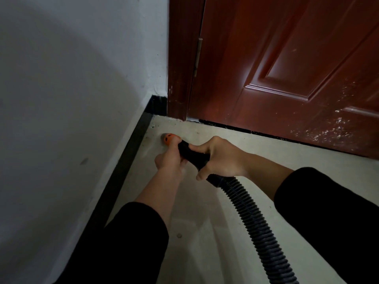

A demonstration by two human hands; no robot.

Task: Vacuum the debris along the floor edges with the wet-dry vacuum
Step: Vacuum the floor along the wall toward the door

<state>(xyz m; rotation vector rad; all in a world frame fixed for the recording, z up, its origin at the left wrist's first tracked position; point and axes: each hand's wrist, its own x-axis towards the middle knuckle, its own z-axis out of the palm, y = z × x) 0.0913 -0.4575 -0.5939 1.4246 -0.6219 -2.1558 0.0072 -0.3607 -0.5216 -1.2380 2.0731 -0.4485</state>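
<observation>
A black ribbed vacuum hose point(252, 220) runs from the lower right up to a black cuff with an orange nozzle tip point(168, 138). The tip points at the pale floor near the corner, close to the black baseboard point(131, 152). My left hand point(170, 160) grips the front of the cuff just behind the orange tip. My right hand point(217, 158) wraps around the cuff further back, where the ribbed hose begins. Small dark specks of debris point(152, 126) lie in the corner and along the door's bottom edge.
A white wall point(71, 89) fills the left side. A reddish-brown door point(287, 78) with its frame point(178, 68) stands closed at the back right, its lower part spattered with white. Pale floor point(205, 242) stretches toward me between my black sleeves.
</observation>
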